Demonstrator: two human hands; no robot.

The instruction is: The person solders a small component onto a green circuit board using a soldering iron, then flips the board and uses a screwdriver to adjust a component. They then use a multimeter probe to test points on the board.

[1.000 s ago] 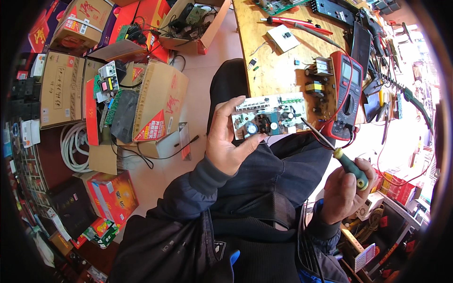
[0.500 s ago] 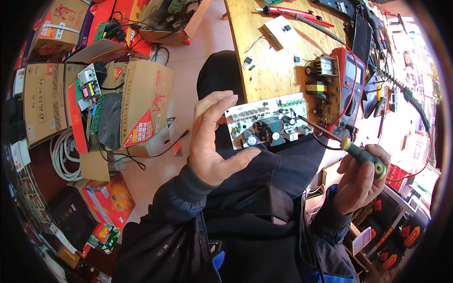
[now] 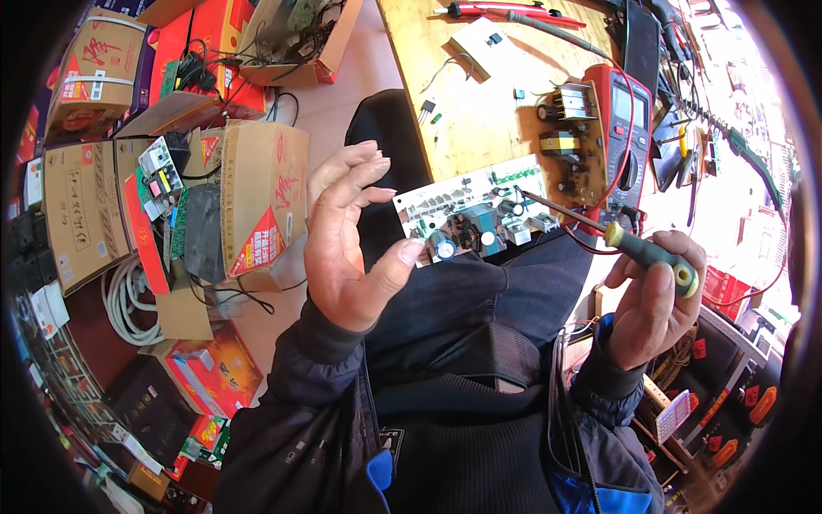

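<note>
A white-topped circuit board (image 3: 437, 201) with capacitors, a transformer and small green parts lies at the table's near edge, above my lap. Beside its left end, my left hand (image 3: 349, 244) is open, fingers spread and curved. The thumb tip overlaps the board's lower left corner; whether it touches is hard to tell. My right hand (image 3: 658, 291) grips a screwdriver (image 3: 642, 253) by its green and yellow handle. Its thin shaft points left, and the tip meets the board's right part near some small capacitors.
On the wooden table (image 3: 479, 116) are a second circuit board (image 3: 569, 141), a red multimeter (image 3: 625, 128), a white block (image 3: 486, 47) and red probes (image 3: 514, 10). Cardboard boxes (image 3: 265, 197) with cables and boards stand at left. A red lead (image 3: 629, 86) loops past the screwdriver.
My left hand has drawn back leftward from the board, its fingers spreading wider. The screwdriver stays at the board's right part. The whole view has shifted slightly.
</note>
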